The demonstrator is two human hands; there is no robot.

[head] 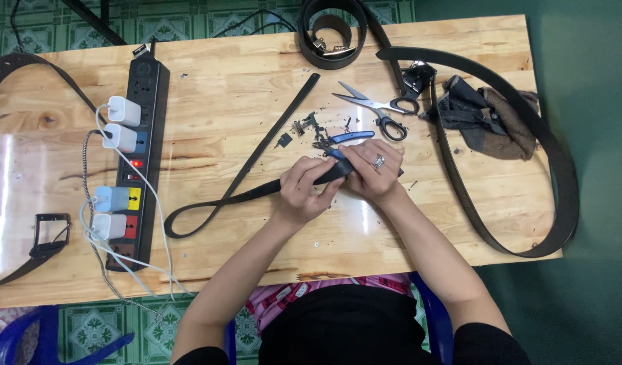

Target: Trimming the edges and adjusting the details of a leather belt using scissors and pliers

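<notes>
The thin black leather belt (257, 152) ran leftward and away from the fingers; its near end sat pinched in the left hand (303, 190), while the right hand (373, 172) gripped blue-handled pliers (346, 138) against it.

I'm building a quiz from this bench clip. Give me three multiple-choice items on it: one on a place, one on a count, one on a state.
1. Where do the scissors lie?
A. beyond the hands
B. on the power strip
C. on the floor

2. How many chargers sit in the power strip?
A. two
B. four
C. six

3. The left hand and right hand are
A. empty
B. apart
C. together on the black belt

Answers: 1 A, they rest farther up the table; 2 B, four plugs show; 3 C, both grip the strap's end.
</notes>
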